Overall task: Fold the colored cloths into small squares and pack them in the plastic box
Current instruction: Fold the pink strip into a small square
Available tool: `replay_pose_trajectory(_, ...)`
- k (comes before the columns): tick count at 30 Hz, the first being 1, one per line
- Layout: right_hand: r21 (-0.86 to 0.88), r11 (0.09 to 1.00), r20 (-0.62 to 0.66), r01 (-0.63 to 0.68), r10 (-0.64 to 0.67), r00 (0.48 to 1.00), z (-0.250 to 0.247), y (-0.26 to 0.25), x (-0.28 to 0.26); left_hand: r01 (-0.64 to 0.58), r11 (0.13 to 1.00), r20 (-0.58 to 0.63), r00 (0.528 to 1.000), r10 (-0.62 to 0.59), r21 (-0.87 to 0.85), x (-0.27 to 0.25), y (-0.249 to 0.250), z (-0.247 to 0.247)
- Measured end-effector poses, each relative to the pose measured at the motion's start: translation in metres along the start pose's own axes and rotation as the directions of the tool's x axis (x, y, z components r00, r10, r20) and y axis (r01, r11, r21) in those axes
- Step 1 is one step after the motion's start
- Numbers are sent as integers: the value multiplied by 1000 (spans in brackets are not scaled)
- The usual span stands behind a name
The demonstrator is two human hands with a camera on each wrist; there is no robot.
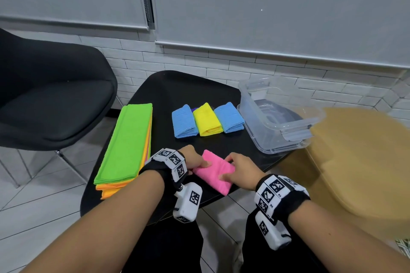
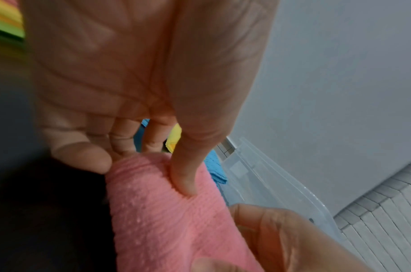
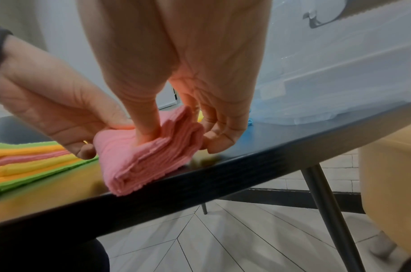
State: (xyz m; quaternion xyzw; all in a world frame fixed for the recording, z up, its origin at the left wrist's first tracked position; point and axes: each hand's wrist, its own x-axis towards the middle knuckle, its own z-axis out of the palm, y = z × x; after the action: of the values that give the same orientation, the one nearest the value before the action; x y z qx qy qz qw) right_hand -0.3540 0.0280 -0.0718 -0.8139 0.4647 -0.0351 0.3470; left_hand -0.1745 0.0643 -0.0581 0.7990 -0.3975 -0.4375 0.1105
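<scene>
The pink cloth (image 1: pixel 214 170), folded thick, lies at the table's (image 1: pixel 168 88) near edge, its long axis slanting from far-left to near-right. The left hand (image 1: pixel 195 158) pinches its left end and the right hand (image 1: pixel 240 172) its right (layered edges facing the right wrist). Beyond lie three folded cloths (image 1: pixel 207 120), the box (image 1: pixel 279 115) right, a stack (image 1: pixel 126 146) left.

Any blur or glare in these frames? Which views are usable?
Head view: sharp at centre, pink folded cloth clear, tan cushion smeared at the right edge, wide-angle bending. Left wrist view: soft, dark left side blurred. Right wrist view: glossy black table mirrors the cloth stack; clear plastic box washed out.
</scene>
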Motion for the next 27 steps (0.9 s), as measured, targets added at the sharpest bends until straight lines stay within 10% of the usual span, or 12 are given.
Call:
replay_pose_trajectory(11,584,790,-275,188,-25,961,-17,-5,-1,-475,846,-122,880,460,-243,2,20,-33)
replay_pose_trajectory(20,-210,897,-660,390,-424,620,-40,-17,42,-546,714,-380,832,404,-437,34,73,-64)
replay_pose_trajectory(27,-446,883,-610,148,-421,671,-44,-21,87,-488,644,-315,873,373,-590,79,106,-77)
